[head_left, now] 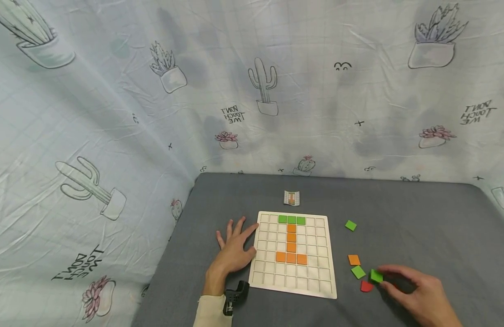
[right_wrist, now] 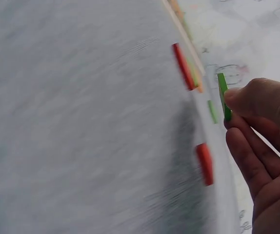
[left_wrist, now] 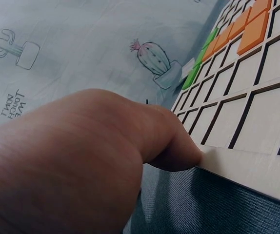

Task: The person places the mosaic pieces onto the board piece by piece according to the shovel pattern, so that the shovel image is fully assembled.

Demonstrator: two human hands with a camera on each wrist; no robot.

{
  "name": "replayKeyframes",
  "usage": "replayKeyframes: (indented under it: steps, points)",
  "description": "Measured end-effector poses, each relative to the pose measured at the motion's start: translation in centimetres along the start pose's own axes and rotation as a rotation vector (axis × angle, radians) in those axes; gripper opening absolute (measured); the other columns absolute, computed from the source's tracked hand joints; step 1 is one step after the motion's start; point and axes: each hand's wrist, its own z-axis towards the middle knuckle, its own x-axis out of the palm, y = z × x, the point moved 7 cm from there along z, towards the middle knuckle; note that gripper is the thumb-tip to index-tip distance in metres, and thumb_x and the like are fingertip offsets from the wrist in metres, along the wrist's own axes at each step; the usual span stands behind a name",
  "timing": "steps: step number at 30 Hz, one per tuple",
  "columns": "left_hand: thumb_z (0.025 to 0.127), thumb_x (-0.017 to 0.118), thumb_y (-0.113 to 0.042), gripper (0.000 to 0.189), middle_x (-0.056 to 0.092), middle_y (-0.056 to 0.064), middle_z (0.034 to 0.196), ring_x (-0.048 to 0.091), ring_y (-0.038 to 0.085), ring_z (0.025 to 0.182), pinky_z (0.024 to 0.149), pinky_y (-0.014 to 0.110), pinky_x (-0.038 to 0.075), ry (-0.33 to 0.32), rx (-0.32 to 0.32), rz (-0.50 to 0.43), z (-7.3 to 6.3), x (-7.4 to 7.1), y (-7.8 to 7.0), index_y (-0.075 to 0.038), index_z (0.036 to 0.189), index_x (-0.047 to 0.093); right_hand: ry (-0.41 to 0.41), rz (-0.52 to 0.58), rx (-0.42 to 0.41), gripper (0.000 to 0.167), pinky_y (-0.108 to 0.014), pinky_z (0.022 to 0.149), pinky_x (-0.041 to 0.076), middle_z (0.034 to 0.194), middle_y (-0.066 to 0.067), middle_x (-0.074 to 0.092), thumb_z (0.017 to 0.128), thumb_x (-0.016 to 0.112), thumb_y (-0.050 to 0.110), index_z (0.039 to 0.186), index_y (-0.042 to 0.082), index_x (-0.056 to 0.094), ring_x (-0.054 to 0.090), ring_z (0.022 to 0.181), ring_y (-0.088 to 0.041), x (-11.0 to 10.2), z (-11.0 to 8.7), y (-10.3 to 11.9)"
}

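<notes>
My right hand pinches a green square tile between thumb and fingers, to the right of the board. In the right wrist view, the tile appears edge-on at the thumb tip. My left hand has its fingers spread, with the index fingertip and thumb at the left edge of a pale wooden grid board. Up close in the left wrist view, a digit of the left hand touches the board's rim. A green row tops an orange column and a lower orange row.
Right of the board lie a green tile, an orange tile, another green tile and a red piece. Nearer the right wrist camera lies another red piece. A small printed card lies behind the board.
</notes>
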Motion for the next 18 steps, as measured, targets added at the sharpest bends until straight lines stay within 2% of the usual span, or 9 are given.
replayKeyframes:
  steps: [4, 7, 9, 13, 18]
  points:
    - [0.092, 0.065, -0.010, 0.071, 0.027, 0.019, 0.180, 0.002, 0.054, 0.169, 0.120, 0.086, -0.015, 0.002, -0.001, 0.004, -0.1, 0.0, 0.1, -0.021, 0.162, 0.057, -0.004, 0.060, -0.012, 0.054, -0.001, 0.081, 0.051, 0.104, 0.011, 0.082, 0.068, 0.097, -0.010, 0.112, 0.017, 0.083, 0.070, 0.089, 0.014, -0.3, 0.5, 1.0]
    - [0.093, 0.065, -0.011, 0.071, 0.027, 0.019, 0.181, 0.002, 0.054, 0.169, 0.120, 0.086, -0.016, 0.003, -0.003, 0.011, -0.1, 0.0, 0.1, -0.022, 0.162, 0.057, -0.011, 0.061, -0.049, 0.055, 0.000, 0.084, 0.051, 0.104, 0.010, 0.082, 0.068, 0.097, -0.011, 0.112, 0.019, 0.083, 0.071, 0.089, 0.012, -0.2, 1.1, 2.3]
    - [0.093, 0.065, -0.011, 0.070, 0.026, 0.019, 0.181, 0.002, 0.054, 0.168, 0.120, 0.086, -0.016, 0.004, -0.001, 0.013, 0.0, 0.1, 0.1, -0.022, 0.162, 0.057, -0.013, 0.047, -0.058, 0.054, 0.000, 0.087, 0.051, 0.102, 0.010, 0.082, 0.068, 0.097, -0.008, 0.112, 0.022, 0.083, 0.072, 0.093, 0.011, 0.0, 1.4, 3.1]
    - [0.092, 0.066, -0.010, 0.071, 0.027, 0.020, 0.180, 0.002, 0.055, 0.168, 0.120, 0.087, -0.015, 0.004, -0.002, 0.012, 0.1, 0.2, 0.2, -0.021, 0.162, 0.057, -0.002, 0.075, -0.072, 0.054, -0.001, 0.088, 0.052, 0.102, 0.010, 0.082, 0.069, 0.097, -0.008, 0.112, 0.022, 0.083, 0.075, 0.091, 0.006, 1.0, 2.0, 4.4]
    - [0.092, 0.066, -0.010, 0.071, 0.027, 0.019, 0.180, 0.002, 0.054, 0.169, 0.121, 0.086, -0.015, 0.003, -0.003, 0.011, 0.0, 0.1, 0.0, -0.022, 0.162, 0.057, -0.012, 0.209, -0.186, 0.056, -0.006, 0.091, 0.056, 0.109, 0.000, 0.084, 0.067, 0.094, -0.016, 0.113, 0.013, 0.083, 0.077, 0.094, 0.001, 2.6, 2.2, 6.0]
